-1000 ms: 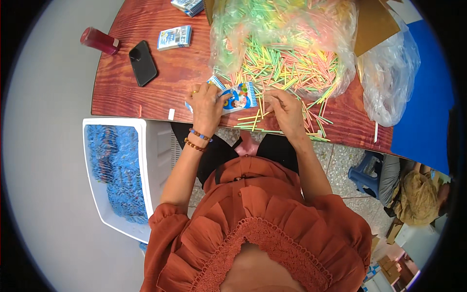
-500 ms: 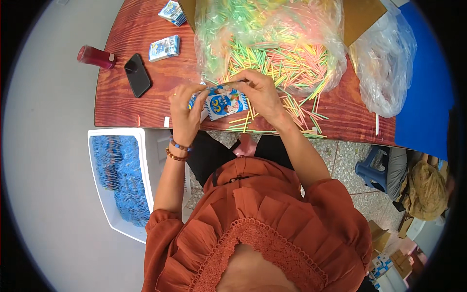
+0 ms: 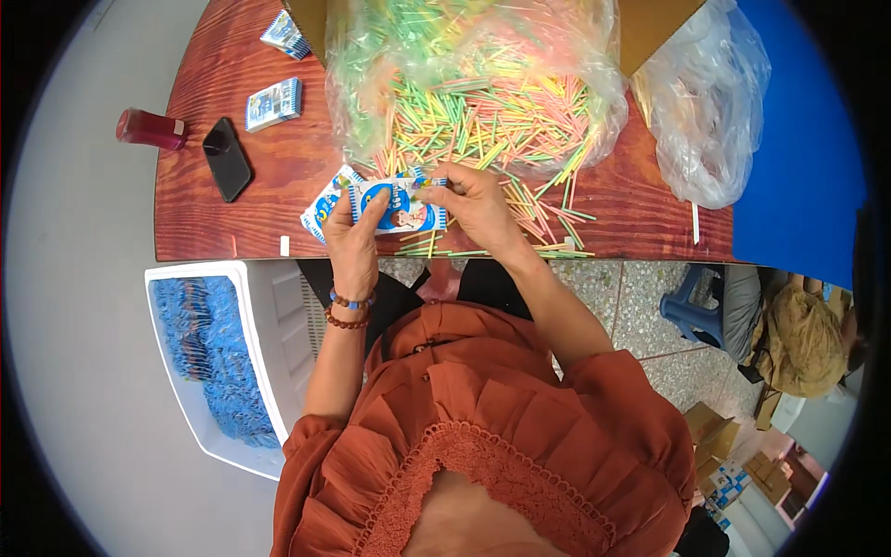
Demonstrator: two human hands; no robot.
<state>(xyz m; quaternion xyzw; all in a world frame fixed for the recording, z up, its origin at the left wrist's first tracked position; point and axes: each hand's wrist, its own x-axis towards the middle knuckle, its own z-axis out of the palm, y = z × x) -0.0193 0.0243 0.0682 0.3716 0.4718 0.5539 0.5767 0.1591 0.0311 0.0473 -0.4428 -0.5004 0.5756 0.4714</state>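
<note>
You wear a rust-orange top [image 3: 483, 418] with ruffles and lace trim, and two bead bracelets [image 3: 350, 309] on your left wrist

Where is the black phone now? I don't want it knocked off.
The black phone lies on the wooden table's left part, between the red bottle and a small blue packet.

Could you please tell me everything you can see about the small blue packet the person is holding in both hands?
The small blue packet is a flat, rectangular pouch, apparently glossy plastic film, mostly blue and white with a cartoon picture on its face. It is held roughly level above the near edge of the wooden table, face up toward the camera. The left hand grips its left end, thumb across the face; the right hand pinches its upper right corner. Whether it is sealed cannot be told. Another similar packet shows just behind the left hand.
</note>
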